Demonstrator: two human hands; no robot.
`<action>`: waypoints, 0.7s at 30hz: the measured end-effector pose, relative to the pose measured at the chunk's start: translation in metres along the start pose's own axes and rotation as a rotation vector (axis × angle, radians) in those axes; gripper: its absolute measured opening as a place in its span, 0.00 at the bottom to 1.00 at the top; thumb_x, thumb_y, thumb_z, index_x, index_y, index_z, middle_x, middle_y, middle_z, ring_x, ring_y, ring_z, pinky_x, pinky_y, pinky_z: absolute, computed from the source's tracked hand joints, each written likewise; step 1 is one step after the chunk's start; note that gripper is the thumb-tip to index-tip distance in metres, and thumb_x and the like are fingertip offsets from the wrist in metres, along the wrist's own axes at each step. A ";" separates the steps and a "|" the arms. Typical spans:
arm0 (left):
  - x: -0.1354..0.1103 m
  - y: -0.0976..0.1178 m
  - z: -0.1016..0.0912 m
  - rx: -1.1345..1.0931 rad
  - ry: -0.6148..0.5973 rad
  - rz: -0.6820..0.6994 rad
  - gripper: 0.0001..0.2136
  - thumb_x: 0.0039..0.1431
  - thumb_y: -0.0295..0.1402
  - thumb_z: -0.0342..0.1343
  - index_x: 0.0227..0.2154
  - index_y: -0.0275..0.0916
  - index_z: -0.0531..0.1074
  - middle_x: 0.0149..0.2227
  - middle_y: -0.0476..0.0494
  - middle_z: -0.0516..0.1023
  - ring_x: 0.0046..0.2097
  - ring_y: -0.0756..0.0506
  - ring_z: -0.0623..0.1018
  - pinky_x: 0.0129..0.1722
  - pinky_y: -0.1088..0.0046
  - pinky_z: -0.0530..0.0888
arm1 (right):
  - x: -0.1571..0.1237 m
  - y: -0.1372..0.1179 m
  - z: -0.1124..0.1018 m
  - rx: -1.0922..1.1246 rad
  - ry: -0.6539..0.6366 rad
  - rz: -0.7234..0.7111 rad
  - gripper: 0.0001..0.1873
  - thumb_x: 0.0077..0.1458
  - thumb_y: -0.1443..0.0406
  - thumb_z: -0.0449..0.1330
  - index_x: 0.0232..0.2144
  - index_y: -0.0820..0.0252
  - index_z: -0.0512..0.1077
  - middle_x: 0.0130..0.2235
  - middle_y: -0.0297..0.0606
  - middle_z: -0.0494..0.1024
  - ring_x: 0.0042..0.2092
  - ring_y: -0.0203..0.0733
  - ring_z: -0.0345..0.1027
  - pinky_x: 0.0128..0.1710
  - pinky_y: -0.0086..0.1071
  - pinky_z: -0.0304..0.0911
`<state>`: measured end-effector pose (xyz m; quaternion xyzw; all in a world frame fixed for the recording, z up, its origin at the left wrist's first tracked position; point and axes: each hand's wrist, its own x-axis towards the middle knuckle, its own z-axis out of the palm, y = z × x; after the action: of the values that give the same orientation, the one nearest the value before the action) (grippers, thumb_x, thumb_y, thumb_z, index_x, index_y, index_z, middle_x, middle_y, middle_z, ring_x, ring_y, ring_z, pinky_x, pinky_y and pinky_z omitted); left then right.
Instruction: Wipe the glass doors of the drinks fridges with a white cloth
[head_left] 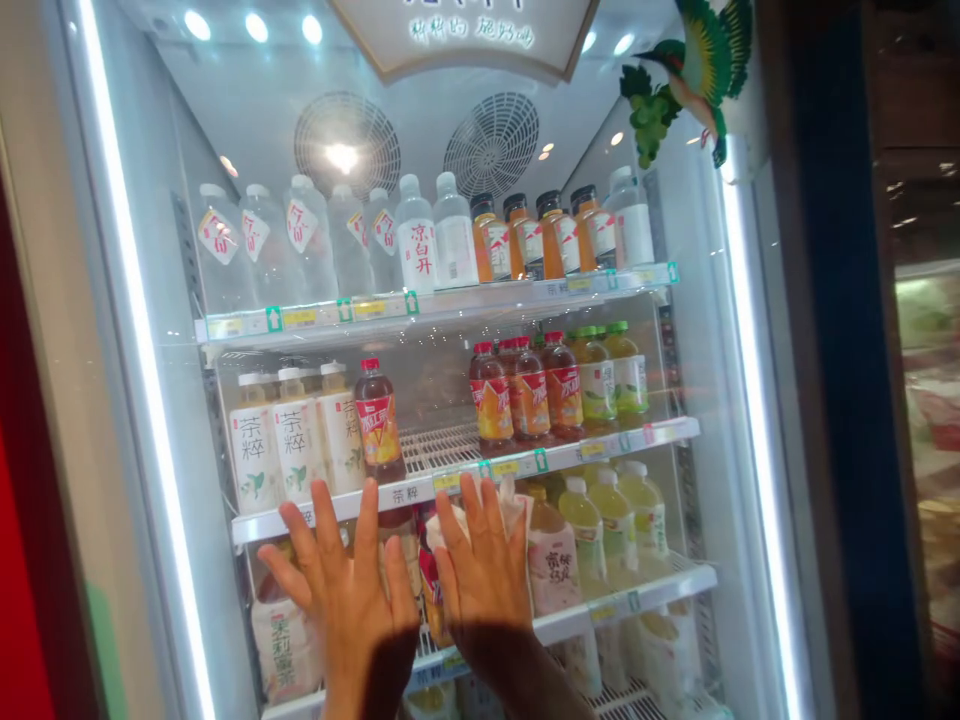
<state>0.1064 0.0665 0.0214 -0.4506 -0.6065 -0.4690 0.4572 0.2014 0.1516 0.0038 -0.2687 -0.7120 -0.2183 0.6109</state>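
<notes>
My left hand [349, 590] is raised at the front of a lit drinks fridge, fingers spread and holding nothing. Beside it, my right hand [484, 565] has its fingers stretched out over a crumpled white tissue [516, 505], which shows past the fingertips and edges. The hand holds the tissue flat, apparently against the fridge's glass door; the palm side is hidden. Behind my hands are the middle shelf edge [405, 494] and the lower row of bottles. A bottle of red-labelled iced tea [379, 425] stands just above my left fingertips.
Clear water bottles [301, 240] and orange drinks [555, 240] line the top shelf. The middle shelf holds white-labelled tea bottles [255, 440], more iced teas [531, 390] and green-capped bottles [628, 365]. A bird decoration [697, 75] sits at the upper right corner.
</notes>
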 end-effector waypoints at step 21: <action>-0.061 0.185 0.091 0.087 -0.073 0.042 0.36 0.66 0.29 0.53 0.71 0.55 0.44 0.76 0.44 0.34 0.75 0.33 0.35 0.69 0.33 0.37 | -0.027 0.212 -0.052 0.021 0.029 0.001 0.37 0.67 0.69 0.50 0.73 0.56 0.41 0.75 0.46 0.40 0.75 0.57 0.33 0.70 0.67 0.36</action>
<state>0.2859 0.1772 -0.0224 -0.4596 -0.6331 -0.4158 0.4637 0.3809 0.2763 -0.0185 -0.2592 -0.7054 -0.2143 0.6240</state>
